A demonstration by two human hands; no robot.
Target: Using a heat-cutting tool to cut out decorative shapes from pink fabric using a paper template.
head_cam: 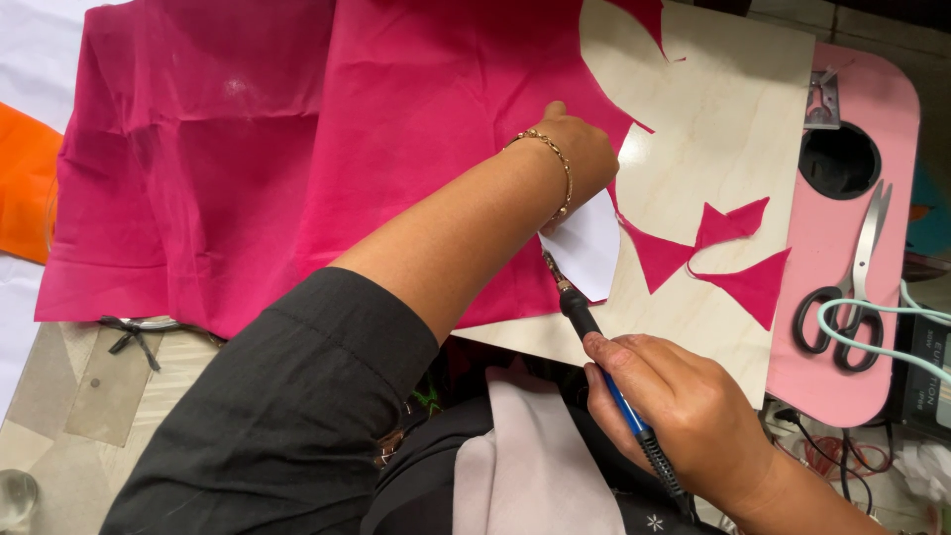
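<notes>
My left hand [580,149], with a gold bracelet on the wrist, presses a white paper template [586,248] down onto a large magenta cloth [297,139]. The cloth lies over a pale wooden board [723,109]. My right hand [674,406] grips a pen-shaped heated cutting tool [580,317] with a blue and black handle and a cord. Its tip touches the lower left edge of the template. Cut magenta scraps [733,258] lie on the board to the right of the template.
A pink tray [852,297] with a round hole sits right of the board, with black-handled scissors [852,287] and a pale green cable [892,347] on it. An orange cloth [25,183] is at the far left. A small black clip [134,332] lies below the magenta cloth.
</notes>
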